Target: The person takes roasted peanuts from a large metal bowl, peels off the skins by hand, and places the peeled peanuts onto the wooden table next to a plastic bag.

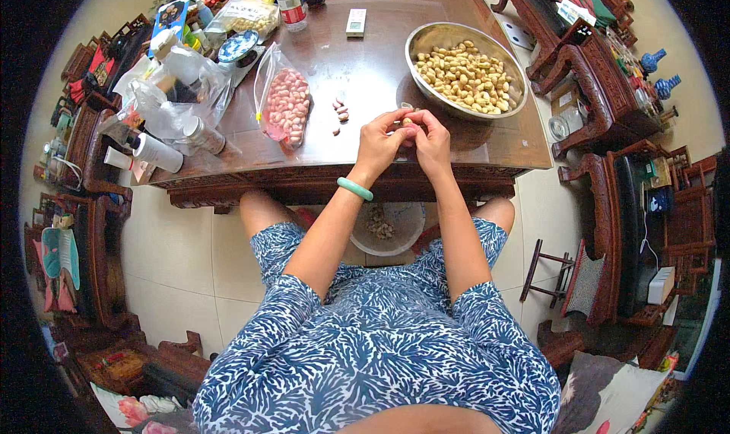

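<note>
My left hand (381, 140) and my right hand (429, 141) meet above the table's front part, their fingertips together around a peanut in its shell (406, 122). A green bangle (355, 188) circles my left wrist. To the right of my hands stands a steel bowl (412, 71) holding many unshelled peanuts (465, 74). Left of my hands, several loose peanut kernels (342, 110) lie on the tabletop. Farther left lies a clear zip bag of pink-skinned kernels (287, 103). Below the table edge, between my knees, a pale basin (416, 228) on the floor holds peanut shells (379, 222).
The dark wooden table (365, 63) bears a white remote control (356, 23) and a plastic bottle (291, 6) at the back. Crumpled plastic bags (171, 91), a blue-and-white dish (238, 46) and a white pump bottle (158, 153) crowd its left side. A folding stool (584, 285) stands at the right.
</note>
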The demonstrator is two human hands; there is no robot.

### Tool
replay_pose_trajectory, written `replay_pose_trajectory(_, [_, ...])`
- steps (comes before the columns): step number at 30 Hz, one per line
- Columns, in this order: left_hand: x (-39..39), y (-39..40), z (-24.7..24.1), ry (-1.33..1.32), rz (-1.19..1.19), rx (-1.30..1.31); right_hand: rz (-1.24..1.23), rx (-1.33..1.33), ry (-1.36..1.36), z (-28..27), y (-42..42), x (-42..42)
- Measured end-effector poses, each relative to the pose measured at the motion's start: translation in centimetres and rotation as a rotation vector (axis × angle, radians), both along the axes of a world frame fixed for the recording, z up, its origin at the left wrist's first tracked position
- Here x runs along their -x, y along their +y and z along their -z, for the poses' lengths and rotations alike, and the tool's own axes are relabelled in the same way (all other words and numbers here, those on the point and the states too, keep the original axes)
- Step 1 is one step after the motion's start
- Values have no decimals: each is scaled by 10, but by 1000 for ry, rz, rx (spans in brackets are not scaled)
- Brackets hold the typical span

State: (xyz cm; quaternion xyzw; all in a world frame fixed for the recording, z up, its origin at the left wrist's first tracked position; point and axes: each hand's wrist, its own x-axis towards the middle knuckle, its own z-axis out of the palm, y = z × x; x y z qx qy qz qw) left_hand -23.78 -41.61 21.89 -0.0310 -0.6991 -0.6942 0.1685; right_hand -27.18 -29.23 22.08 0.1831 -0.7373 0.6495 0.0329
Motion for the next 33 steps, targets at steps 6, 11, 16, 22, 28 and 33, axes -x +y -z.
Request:
replay_pose_trajectory(6, [1,0,7,-7,-7,-110,-2,-35,78,15,0,7])
replay_pose_trajectory(11, [2,-5,5,-32,64,-364,-80,175,-76,4,-3,3])
replay_pose_trajectory(16, [-1,-9,2,-129,55,-380,-54,198,-80,4,-1,-1])
replay_pose_trajectory(22, [1,-10,12,-86,118,-403,-83,280,-163,15,2,11])
replay_pose_trajectory(28, [1,-10,3,-76,184,-459,-39,381,-199,10,2,11])
replay_pose_trajectory(33, [3,-6,4,-24,66,-415,4,436,-213,12,-1,9])
